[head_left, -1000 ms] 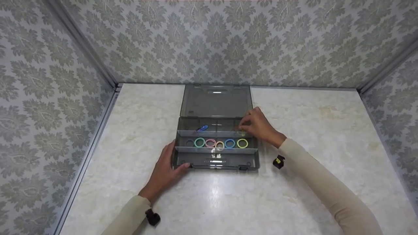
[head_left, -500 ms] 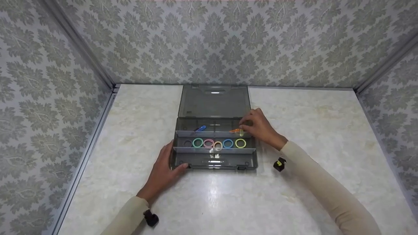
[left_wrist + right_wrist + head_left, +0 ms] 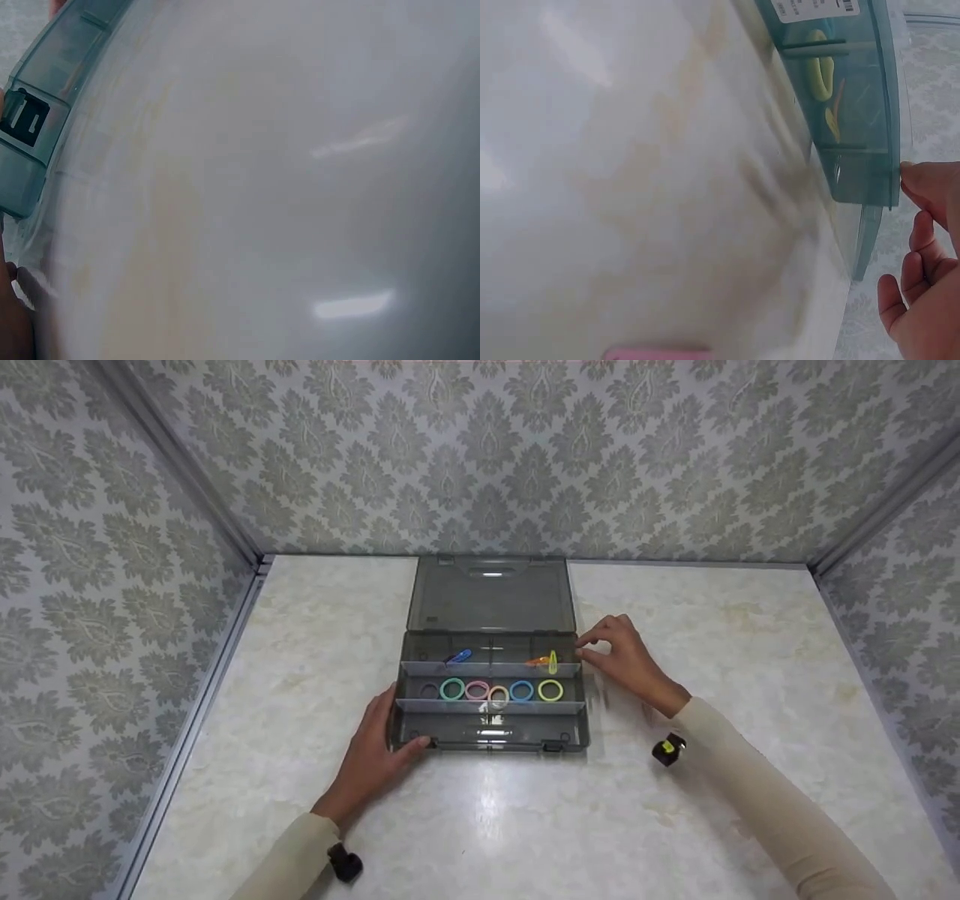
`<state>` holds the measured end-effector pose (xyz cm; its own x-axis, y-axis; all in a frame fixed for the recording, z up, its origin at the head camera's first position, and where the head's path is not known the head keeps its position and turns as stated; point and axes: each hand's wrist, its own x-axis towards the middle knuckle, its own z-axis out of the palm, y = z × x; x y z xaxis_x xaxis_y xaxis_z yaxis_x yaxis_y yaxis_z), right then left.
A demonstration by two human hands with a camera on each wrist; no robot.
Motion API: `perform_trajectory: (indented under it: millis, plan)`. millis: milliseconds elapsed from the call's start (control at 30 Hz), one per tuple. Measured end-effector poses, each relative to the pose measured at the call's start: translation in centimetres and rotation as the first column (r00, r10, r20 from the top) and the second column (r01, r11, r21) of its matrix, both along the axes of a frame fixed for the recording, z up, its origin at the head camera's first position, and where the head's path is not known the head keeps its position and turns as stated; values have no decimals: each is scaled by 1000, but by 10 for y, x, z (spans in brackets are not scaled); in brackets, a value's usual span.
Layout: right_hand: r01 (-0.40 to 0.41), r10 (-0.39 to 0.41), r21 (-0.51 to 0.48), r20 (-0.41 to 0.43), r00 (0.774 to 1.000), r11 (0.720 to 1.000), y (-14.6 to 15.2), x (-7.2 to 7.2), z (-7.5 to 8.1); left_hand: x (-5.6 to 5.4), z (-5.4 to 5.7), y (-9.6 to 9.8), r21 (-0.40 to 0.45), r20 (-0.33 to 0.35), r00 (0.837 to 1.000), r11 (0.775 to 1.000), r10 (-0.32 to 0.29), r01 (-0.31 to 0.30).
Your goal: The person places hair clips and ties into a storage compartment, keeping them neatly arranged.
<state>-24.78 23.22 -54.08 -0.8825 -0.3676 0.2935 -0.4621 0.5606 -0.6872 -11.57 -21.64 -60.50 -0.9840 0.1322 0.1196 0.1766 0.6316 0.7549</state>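
Observation:
A smoky, see-through organizer box lies with its lid folded back. My left hand holds its front left corner, fingers along the side and thumb at the front edge. Beside the back right side, my right hand holds nothing; its thumb is at the rim in the right wrist view. In the back row are a blue hair clip, an orange hair clip and a yellow hair clip. Several coloured hair ties, including a green hair tie and a yellow hair tie, line the middle row.
Clear dividers split the box into rows. The white marbled table meets patterned walls at the back and sides. Part of a pink object shows at the bottom of the right wrist view.
My right hand has let go of the yellow hair clip and moved right, out past the box's side. The orange and yellow clips now show plainly. The left hand keeps its hold.

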Motion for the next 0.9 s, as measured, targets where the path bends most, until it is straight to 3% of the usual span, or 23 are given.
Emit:
perform_trajectory:
  millis: [367, 900]
  plan:
    - [53, -52, -48, 28, 998, 997, 29, 9, -6, 1, 2, 0, -22, -28, 1000, 1000, -2, 2]
    - [114, -112, -45, 45, 993, 992, 67, 29, -20, 1, 3, 0, -28, 19, 1000, 1000, 14, -14]
